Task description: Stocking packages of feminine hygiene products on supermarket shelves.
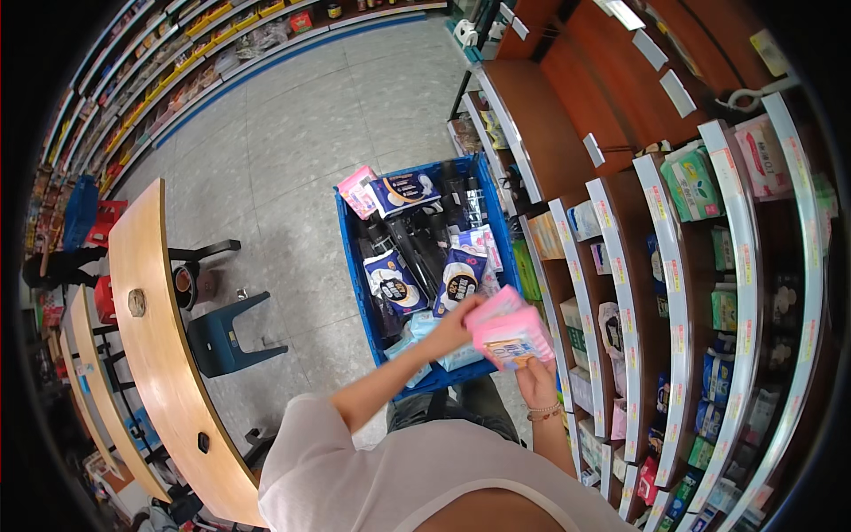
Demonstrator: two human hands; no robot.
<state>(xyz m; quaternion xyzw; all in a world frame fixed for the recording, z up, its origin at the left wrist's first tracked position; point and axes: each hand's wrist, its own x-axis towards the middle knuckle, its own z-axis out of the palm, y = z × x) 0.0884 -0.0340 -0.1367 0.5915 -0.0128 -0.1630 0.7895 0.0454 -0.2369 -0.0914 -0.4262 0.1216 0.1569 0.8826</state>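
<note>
Pink sanitary pad packs [515,336] are held in front of me, over the near right corner of a blue plastic crate [352,272]. My left hand [462,322] grips a pink pack [495,307] from the left, slightly blurred. From below, my right hand [537,380] holds the printed pack nearer me; beads circle that wrist. In the crate lie navy-and-white pad packs [459,278], light-blue packs [459,359] and several black bottles [412,249]. Another pink pack [359,189] rests at its far left corner.
Shelves [671,279] with price strips and packaged goods rise close on my right; a bare wooden shelf [538,126] is farther up. To my left are a dark blue stool [226,339] and a long wooden table [153,319]. Stocked shelves [199,73] line the far side.
</note>
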